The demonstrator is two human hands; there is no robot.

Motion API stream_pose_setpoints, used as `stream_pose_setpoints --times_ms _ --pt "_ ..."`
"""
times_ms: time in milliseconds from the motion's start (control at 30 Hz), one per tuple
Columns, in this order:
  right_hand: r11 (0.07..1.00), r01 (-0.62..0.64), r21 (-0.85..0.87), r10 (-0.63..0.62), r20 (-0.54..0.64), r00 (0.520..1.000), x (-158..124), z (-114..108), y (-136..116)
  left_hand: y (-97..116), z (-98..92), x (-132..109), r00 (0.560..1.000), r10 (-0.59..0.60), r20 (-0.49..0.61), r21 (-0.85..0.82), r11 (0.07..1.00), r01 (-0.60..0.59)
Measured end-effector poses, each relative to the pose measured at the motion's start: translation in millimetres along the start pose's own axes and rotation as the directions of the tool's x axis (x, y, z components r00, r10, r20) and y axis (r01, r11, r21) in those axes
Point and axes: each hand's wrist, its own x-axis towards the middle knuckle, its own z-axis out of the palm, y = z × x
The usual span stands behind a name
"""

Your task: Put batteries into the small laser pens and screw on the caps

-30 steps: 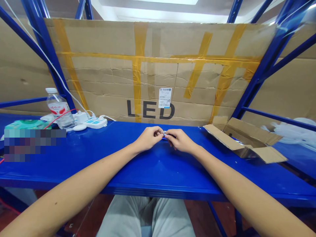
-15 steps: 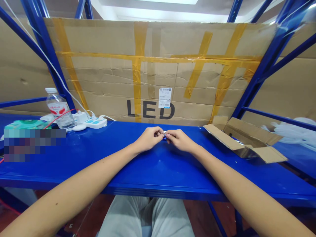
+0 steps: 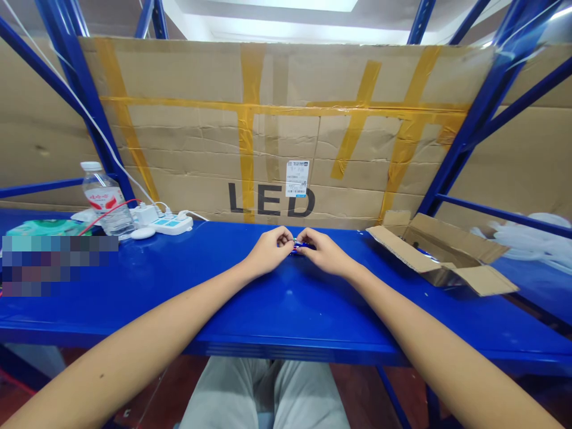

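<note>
Near the back middle of the blue table (image 3: 286, 304), my two hands meet around a small shiny blue object (image 3: 301, 245). It has a lighter edge, and the fingers cover most of it, so I cannot tell its kind. My left hand (image 3: 270, 250) is closed, thumb and curled fingers pinching the object's left side. My right hand (image 3: 325, 252) grips its right side, with the thumb below and the bent index finger above.
An opened cardboard box (image 3: 440, 247) with something blue inside stands at the right. At the left are a plastic bottle (image 3: 107, 202), a white power strip (image 3: 172, 223) with plugs, and a green packet (image 3: 49, 227). A large taped cardboard sheet (image 3: 196, 143) rises behind the table.
The fingers of my right hand have spread somewhat, and more of the blue object shows between the hands. My left hand stays nearly where it was. The view has shifted slightly.
</note>
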Motion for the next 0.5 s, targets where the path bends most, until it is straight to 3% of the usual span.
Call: stream_pose_setpoints --times_ms 200,400,500 --pt "0.992 -0.054 0.117 0.052 0.015 0.999 1.0 0.4 2.8 -1.1 1.6 -0.6 0.998 -0.057 0.023 -0.069 0.996 0.058" --pt "0.977 0.172 -0.128 -0.177 -0.034 0.984 0.6 -1.1 0.5 0.3 -0.2 -0.7 0.994 -0.101 0.041 -0.128 0.986 0.106" --pt "0.954 0.225 -0.198 -0.237 -0.041 0.971 -1.5 -0.2 -0.9 3.0 -0.9 -0.9 0.989 -0.131 0.063 -0.182 0.973 0.140"
